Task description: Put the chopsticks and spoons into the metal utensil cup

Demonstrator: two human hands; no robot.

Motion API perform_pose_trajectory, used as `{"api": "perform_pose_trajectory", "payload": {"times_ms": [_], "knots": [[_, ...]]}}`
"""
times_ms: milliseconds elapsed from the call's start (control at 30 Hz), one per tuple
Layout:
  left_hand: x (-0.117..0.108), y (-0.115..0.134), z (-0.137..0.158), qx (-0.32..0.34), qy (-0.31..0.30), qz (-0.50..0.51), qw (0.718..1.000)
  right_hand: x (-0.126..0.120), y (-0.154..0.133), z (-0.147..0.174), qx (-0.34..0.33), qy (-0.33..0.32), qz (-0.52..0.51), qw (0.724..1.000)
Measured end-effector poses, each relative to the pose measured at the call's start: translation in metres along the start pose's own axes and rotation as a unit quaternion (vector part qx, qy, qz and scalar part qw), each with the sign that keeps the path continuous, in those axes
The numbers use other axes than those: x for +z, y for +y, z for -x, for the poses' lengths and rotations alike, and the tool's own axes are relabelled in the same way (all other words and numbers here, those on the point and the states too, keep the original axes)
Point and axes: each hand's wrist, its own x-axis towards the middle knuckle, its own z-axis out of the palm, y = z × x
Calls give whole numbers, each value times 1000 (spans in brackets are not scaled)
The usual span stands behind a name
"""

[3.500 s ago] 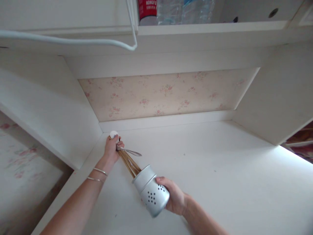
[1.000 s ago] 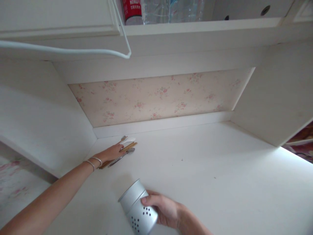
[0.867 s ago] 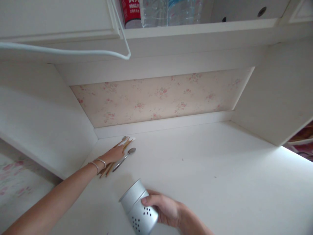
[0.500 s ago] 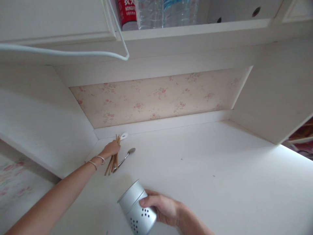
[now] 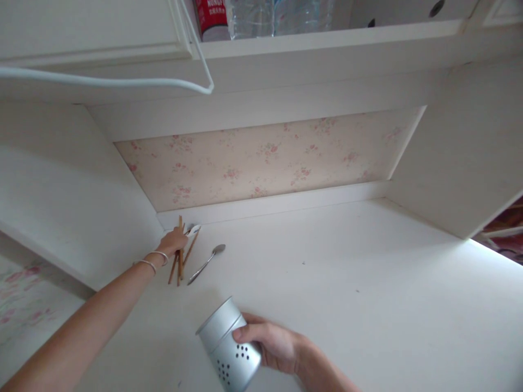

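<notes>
My left hand [image 5: 174,239] is closed around wooden chopsticks [image 5: 181,267] at the back left of the white surface. They fan out a little below it, one leaning off to the right. A white spoon [image 5: 193,230] lies partly hidden right beside my fingers, and something dark and rounded shows behind it. To the right, apart from the hand, rests a metal spoon [image 5: 206,264]. My right hand [image 5: 273,343] grips a silver metal utensil holder [image 5: 229,343] with punched holes, tilted with its rim toward the upper left. The inside of the holder is hidden from me.
A white countertop [image 5: 327,283] runs back to a floral wallpaper panel [image 5: 261,160], with white side walls left and right. Overhead, a cabinet shelf [image 5: 327,41] holds clear plastic bottles [image 5: 281,19] and a red package [image 5: 211,16]. A white cable [image 5: 122,81] hangs below the cabinet.
My left hand has moved left with the chopsticks, away from the metal spoon, and the chopsticks have spread apart. My right hand and the utensil holder stay nearly the same.
</notes>
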Motion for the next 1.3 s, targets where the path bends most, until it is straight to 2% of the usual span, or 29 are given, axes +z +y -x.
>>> {"api": "perform_pose_trajectory", "payload": {"times_ms": [100, 333, 467, 567, 867, 1100, 1200, 1300], "knots": [[-12, 5, -6, 4, -4, -71, 997, 0, 0, 0, 1, 1, -2, 1000], [-15, 27, 13, 172, -52, -120, 976, -1, 0, 0, 9, 6, -5, 1000], [-14, 33, 22, 216, -42, -139, 965, -1, -1, 0, 8, 4, -3, 1000], [-16, 33, 17, 201, -17, -164, 966, -1, -1, 0, 17, 12, 4, 1000], [-28, 31, -15, 79, 48, -197, 976, -1, -2, -1, 21, 19, 1, 1000], [-11, 18, -22, 10, -11, -165, 986, -1, 0, -2, 16, 14, -1, 1000], [-3, 10, -25, 6, -40, -151, 988, -1, 0, -2, 13, 12, 2, 1000], [-2, 4, -29, 19, -42, -146, 988, -1, -1, -1, 13, 11, 6, 1000]]}}
